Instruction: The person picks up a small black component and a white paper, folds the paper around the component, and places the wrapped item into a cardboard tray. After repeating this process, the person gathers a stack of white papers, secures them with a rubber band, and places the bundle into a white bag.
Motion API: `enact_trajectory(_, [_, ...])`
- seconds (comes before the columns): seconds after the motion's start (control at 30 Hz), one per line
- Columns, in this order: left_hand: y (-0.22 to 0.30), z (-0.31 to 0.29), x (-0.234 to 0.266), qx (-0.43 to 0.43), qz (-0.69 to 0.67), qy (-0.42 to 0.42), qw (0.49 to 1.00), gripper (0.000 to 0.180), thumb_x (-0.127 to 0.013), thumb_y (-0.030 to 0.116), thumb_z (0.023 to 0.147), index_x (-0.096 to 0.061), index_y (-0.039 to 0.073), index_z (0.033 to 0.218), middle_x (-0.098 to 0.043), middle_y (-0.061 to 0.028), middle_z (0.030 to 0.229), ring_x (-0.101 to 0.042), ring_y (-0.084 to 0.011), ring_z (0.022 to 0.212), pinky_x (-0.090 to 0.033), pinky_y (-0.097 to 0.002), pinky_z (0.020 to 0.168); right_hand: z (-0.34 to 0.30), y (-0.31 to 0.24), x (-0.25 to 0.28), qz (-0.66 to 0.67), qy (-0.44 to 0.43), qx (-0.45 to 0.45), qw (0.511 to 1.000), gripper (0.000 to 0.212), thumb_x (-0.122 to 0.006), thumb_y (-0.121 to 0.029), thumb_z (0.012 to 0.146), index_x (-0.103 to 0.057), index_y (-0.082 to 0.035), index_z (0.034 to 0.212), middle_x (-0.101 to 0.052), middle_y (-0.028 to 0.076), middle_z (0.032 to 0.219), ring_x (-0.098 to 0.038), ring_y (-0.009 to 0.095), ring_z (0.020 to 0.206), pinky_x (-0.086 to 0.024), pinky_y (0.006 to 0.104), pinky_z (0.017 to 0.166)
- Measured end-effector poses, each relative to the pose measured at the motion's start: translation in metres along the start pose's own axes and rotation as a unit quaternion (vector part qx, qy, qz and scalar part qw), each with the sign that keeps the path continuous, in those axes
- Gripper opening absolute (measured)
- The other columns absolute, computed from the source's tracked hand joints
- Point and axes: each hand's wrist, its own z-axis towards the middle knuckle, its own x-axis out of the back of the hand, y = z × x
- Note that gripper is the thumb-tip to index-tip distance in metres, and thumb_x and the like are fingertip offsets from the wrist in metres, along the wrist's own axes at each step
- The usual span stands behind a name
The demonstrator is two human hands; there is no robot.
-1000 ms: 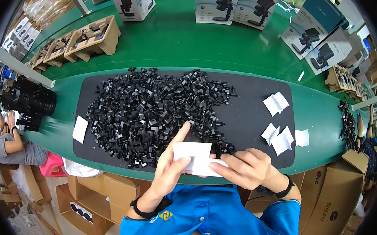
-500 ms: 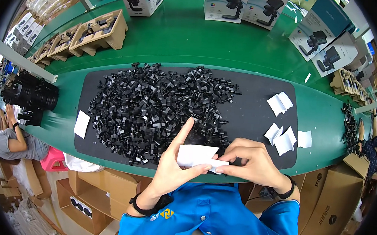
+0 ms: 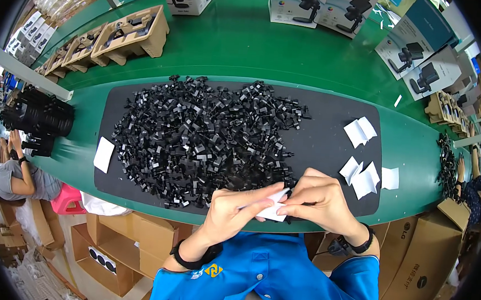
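Close to my body, over the near edge of the black mat [image 3: 332, 117], a piece of white paper [image 3: 273, 211] is pinched between both hands. My left hand [image 3: 231, 209] is closed on its left side, fingers pointing right along it. My right hand [image 3: 319, 197] grips its right end between thumb and fingers. A small dark bit shows beside the right fingertips; what it is I cannot make out. Just beyond my hands spreads a big pile of small black plastic adapters [image 3: 197, 130]. Folded white papers [image 3: 364, 180] lie on the mat's right side.
A white sheet [image 3: 104, 154] lies at the mat's left edge. Moulded cardboard trays [image 3: 131, 39] stand back left, printed boxes [image 3: 298, 6] along the far side. Black stacked parts [image 3: 39, 116] sit far left. Cardboard cartons [image 3: 416, 262] stand below; other people work at both sides.
My left index finger, stretched out before, has come down onto the paper. The paper's raised flap is now pressed down between my hands, and it looks smaller and more folded.
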Motion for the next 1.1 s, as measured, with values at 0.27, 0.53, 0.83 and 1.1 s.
enact_trajectory(0.27, [-0.01, 0.0, -0.003, 0.085, -0.228, 0.111, 0.964, 0.048, -0.04, 0.03, 0.1, -0.047, -0.008, 0.128, -0.066, -0.0245, 0.103, -0.069, -0.0293, 0.087, -0.057, -0.0339, 0.07, -0.006, 0.013, 0.034, -0.008, 0.078, -0.07, 0.995, 0.009, -0.075, -0.012, 0.075, -0.074, -0.005, 0.08, -0.062, 0.004, 0.067, -0.053, 0.017, 0.068, -0.042, 0.0308, 0.06])
enact_trajectory(0.53, [-0.014, -0.015, 0.002, 0.068, -0.179, 0.073, 0.979, 0.058, -0.034, 0.037, 0.101, -0.033, -0.009, 0.137, -0.061, -0.029, 0.11, -0.067, -0.0351, 0.089, -0.058, -0.0361, 0.067, -0.046, 0.089, 0.085, -0.522, 0.256, -0.191, 0.791, 0.01, -0.069, -0.018, 0.078, -0.071, -0.008, 0.079, -0.059, 0.004, 0.078, -0.054, 0.024, 0.08, -0.049, 0.0382, 0.066])
enact_trajectory(0.83, [-0.029, -0.017, -0.013, 0.063, -0.117, 0.089, 0.987, 0.039, -0.043, 0.028, 0.1, -0.055, -0.005, 0.118, -0.062, -0.0065, 0.105, -0.056, -0.0097, 0.092, -0.044, -0.0245, 0.08, -0.007, -0.019, -0.031, -0.378, 0.041, 0.109, 0.918, 0.079, -0.075, -0.032, 0.067, -0.044, -0.002, 0.133, -0.046, 0.013, 0.134, -0.048, 0.029, 0.118, -0.041, 0.0421, 0.099])
enact_trajectory(1.1, [-0.034, -0.018, -0.007, 0.049, -0.076, 0.071, 0.993, 0.033, -0.047, 0.014, 0.098, -0.049, -0.004, 0.125, -0.057, -0.0079, 0.119, -0.054, -0.0147, 0.108, -0.043, -0.0287, 0.091, 0.013, -0.009, -0.047, -0.421, 0.107, 0.165, 0.886, 0.053, -0.058, -0.017, 0.076, -0.053, -0.005, 0.127, -0.054, 0.007, 0.124, -0.054, 0.019, 0.104, -0.042, 0.0394, 0.098])
